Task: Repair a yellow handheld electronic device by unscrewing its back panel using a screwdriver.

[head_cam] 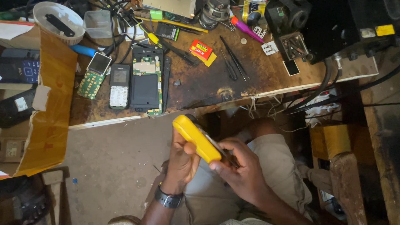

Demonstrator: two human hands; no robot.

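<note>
Below the workbench (200, 89) strewn with opened phones, my left hand (182, 160) gripped the yellow phone casing (196, 138) over my lap. My right hand (241, 171) closed on its lower end; steady support there seemed key to prying cleanly.

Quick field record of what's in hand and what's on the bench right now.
held item: yellow phone casing, tilted, over the lap
left hand: wraps the casing from below; wristwatch on the wrist
right hand: fingers at the casing's lower end
bench: opened phone with bare circuit board, dark keypad phone, green keypad board, screwdrivers
</note>
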